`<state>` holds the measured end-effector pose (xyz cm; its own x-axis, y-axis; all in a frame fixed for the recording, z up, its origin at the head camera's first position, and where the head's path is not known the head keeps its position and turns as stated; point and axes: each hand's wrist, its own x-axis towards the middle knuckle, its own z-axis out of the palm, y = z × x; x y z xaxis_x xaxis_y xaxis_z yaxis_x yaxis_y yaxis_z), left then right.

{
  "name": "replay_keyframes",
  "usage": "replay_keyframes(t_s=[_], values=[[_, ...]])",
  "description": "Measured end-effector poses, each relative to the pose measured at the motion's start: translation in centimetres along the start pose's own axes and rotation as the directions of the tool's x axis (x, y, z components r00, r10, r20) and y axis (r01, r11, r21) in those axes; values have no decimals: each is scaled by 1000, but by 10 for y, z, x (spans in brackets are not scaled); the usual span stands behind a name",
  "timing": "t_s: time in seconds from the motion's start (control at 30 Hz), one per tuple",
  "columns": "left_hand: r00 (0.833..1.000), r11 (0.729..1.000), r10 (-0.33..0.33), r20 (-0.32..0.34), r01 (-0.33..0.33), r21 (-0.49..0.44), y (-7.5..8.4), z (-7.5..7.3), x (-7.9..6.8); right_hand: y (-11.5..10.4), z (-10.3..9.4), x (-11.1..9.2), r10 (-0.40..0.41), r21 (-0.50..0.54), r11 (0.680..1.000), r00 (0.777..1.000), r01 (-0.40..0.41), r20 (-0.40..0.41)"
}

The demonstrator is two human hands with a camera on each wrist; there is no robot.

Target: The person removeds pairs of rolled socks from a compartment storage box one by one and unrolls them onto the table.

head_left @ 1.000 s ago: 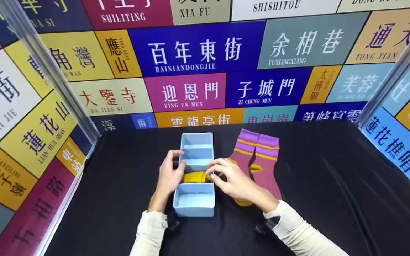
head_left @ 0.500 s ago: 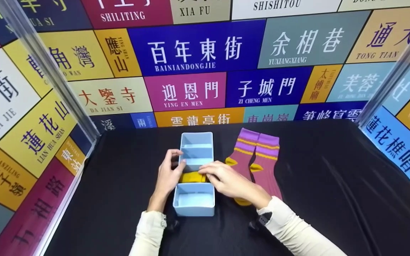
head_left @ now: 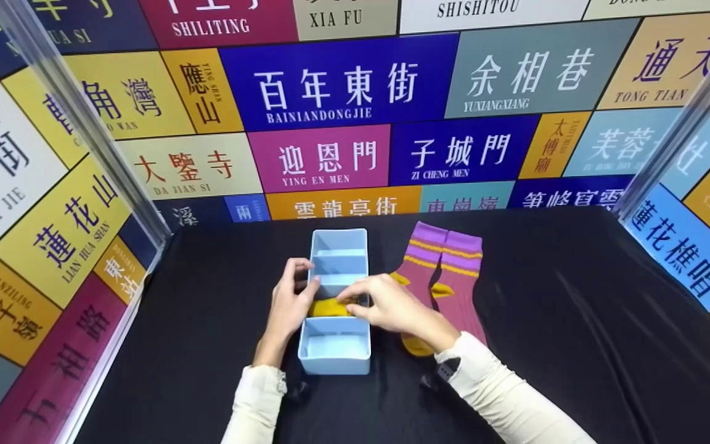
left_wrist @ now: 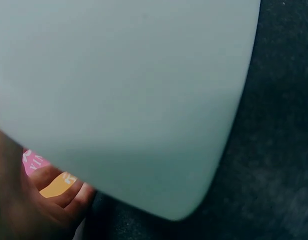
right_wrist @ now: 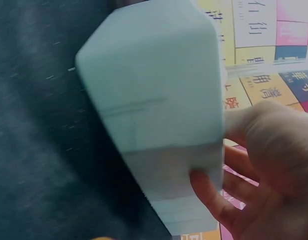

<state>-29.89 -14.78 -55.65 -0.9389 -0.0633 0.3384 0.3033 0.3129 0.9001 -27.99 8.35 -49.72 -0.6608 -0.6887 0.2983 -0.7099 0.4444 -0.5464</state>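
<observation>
One yellow cloth is laid in the blue box, just beyond its nearest compartment; probably soft and light, it is best pinched by an edge. The box's left rim is touched by the left hand, digits apart; whether the cloth is clamped by the right hand cannot be told.

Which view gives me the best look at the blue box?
The head view: it looks into the blue box from above, showing its compartments and the yellow cloth in one. The left wrist view shows only a cropped part of its outside; the right wrist view, its outer wall, not the inside.
</observation>
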Motion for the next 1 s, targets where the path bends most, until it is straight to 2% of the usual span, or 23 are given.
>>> replay_keyframes(t_s=[0.07,0.27,0.43,0.53,0.7,1.0], values=[[1000,1000,1,-3,-1,6,-1,-1,-1,1,-1,3,22,19,1000,1000,-22,-2],[1000,999,-9,7,9,47,-1,-4,-3,2,-4,8,98,-22,995,995,-98,12],[1000,999,-13,7,13,51,0,-5,-2,1,-6,13,122,-101,988,992,-118,36],[1000,998,-20,11,20,55,0,-6,-2,-1,-5,16,114,-179,978,992,-102,53],[1000,999,-17,13,17,38,0,-5,-1,1,-8,20,65,-253,967,992,-37,103],[1000,1000,-20,7,20,-19,-3,-2,1,-2,-17,28,87,-331,944,974,-15,207]])
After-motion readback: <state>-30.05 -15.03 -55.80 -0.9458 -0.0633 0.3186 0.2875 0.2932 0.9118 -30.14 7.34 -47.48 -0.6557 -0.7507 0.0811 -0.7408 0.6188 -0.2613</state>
